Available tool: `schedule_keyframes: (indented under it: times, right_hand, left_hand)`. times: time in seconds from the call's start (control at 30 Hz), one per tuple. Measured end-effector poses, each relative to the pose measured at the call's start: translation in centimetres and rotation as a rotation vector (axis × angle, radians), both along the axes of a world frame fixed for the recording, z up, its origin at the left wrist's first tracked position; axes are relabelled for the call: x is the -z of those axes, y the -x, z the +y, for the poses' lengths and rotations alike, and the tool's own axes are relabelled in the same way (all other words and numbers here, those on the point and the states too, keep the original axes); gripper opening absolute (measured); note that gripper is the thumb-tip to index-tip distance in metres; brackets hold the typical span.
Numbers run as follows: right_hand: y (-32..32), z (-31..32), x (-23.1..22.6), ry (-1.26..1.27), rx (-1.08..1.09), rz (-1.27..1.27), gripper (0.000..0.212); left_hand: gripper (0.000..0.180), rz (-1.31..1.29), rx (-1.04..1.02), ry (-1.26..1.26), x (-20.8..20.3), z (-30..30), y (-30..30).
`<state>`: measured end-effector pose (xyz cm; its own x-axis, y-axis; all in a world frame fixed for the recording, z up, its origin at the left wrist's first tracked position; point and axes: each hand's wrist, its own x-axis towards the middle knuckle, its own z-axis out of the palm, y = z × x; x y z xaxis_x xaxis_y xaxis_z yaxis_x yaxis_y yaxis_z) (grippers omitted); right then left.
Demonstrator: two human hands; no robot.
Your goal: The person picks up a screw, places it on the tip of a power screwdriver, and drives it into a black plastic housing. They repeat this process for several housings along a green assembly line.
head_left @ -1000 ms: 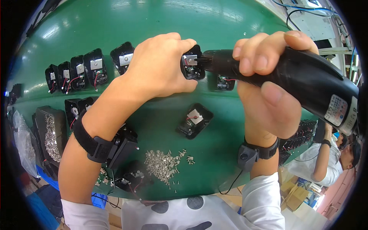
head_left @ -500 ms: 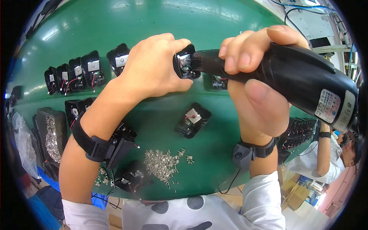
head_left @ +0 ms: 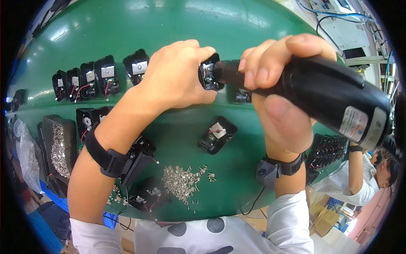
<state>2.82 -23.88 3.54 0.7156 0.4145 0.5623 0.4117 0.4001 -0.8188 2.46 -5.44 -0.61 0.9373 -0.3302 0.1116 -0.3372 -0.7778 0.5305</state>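
My left hand holds a small black plastic housing by its edges, thumb on one end and fingers on the other. Inside it a silver metal plate and a bit of circuit board show. In my right hand is a black electric screwdriver, its nose reaching into the housing from the right. The screwdriver's bit and any screw under it are hidden. Just beneath the nose, partly covered, another housing lies on the table. Nearer me sits an open housing with a metal plate and red wire.
Several housings stand in a row at the left on the green table. A pile of small screws lies near the front edge. Left of it is a black bin of metal parts. More housings and a co-worker are at right.
The housing in my left hand has tilted and shifted slightly right and down. The screwdriver's nose stays in it, its body tipped a little. The whole view has shifted slightly.
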Motion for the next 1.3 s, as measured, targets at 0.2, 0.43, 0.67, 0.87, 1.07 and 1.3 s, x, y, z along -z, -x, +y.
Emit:
schedule_keyframes:
  times: [0.2, 0.43, 0.67, 0.87, 1.07, 1.3]
  right_hand:
    - [0.8, 0.6, -0.8, 0.214, 0.062, -0.072, 0.047]
    - [-0.1, 1.0, 0.4, 0.089, 0.019, -0.139, 0.045]
    - [-1.3, 0.4, -0.2, 0.283, 0.060, -0.374, 0.049]
    - [0.0, 1.9, 0.2, 0.037, 0.089, -0.045, 0.049]
    - [-0.3, 1.7, 0.9, 0.024, -0.033, -0.128, 0.045]
    - [0.6, 1.6, 0.0, -0.116, 0.130, 0.103, 0.055]
  left_hand:
    - [0.050, 0.055, 0.035, -0.052, 0.7, 0.0, -0.4]
    - [0.053, 0.024, 0.042, -0.014, 0.3, 0.4, -0.1]
    - [0.058, 0.068, 0.058, -0.067, -0.4, 0.6, -0.4]
    - [0.058, -0.003, 0.056, -0.017, 0.4, 1.4, -0.3]
    - [0.052, 0.005, 0.069, -0.021, 0.2, 1.7, 0.0]
    - [0.060, -0.004, 0.059, -0.081, -0.8, 1.6, 1.0]
